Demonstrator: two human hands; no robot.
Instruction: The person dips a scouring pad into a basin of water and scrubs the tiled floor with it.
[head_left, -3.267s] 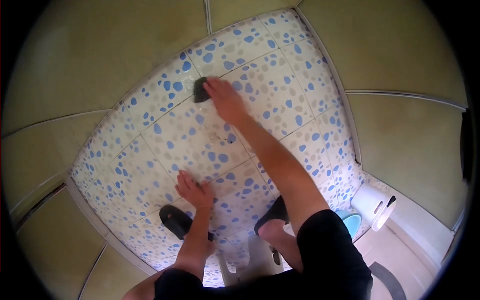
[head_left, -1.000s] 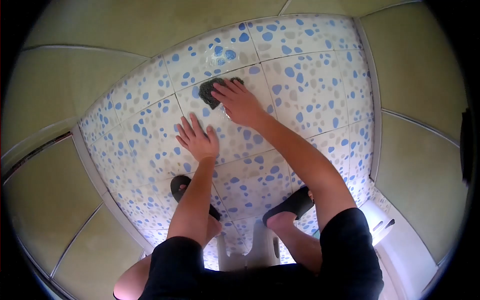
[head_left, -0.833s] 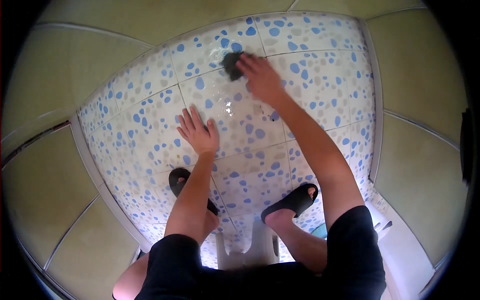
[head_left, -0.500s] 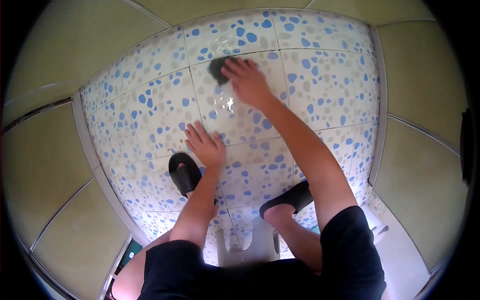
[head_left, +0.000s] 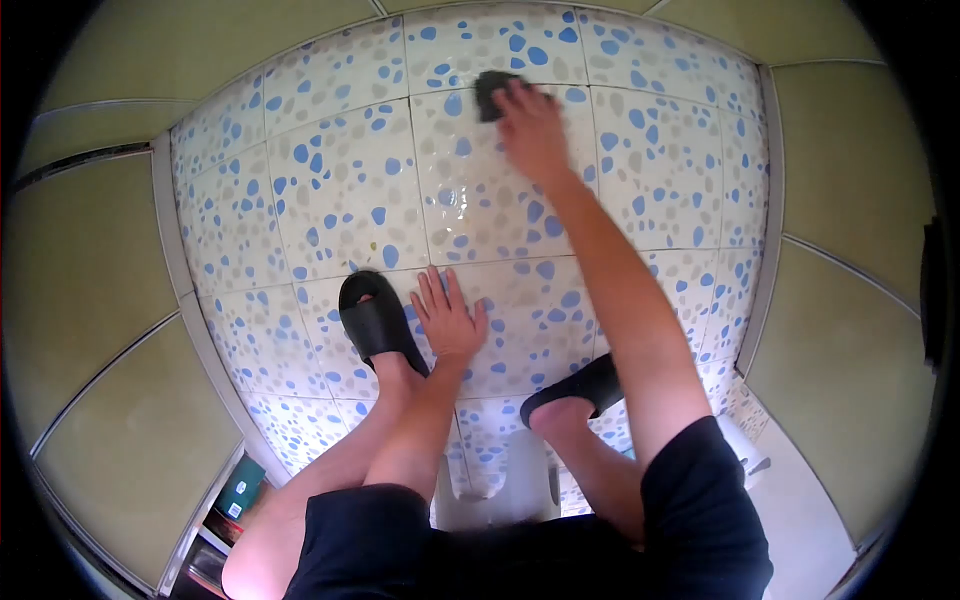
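A dark scouring pad lies against the wet, blue-and-grey spotted tiles, partly covered by my right hand. The fingers of that hand press on the pad, slightly blurred. Lower down, my left hand rests flat on the tiles with its fingers spread and holds nothing. It is just right of the black slipper on my left foot. Wet patches shine between the two hands.
Olive-coloured panels border the tiles. Another black slipper is on my right foot. A pale plastic stool stands beneath me. At the lower left are a green box and other items; a white object is at lower right.
The view has shifted. My right hand has rubbed the pad about over the tiles and is now farther up and right. My left hand has moved across the tiles and my left foot has moved forward.
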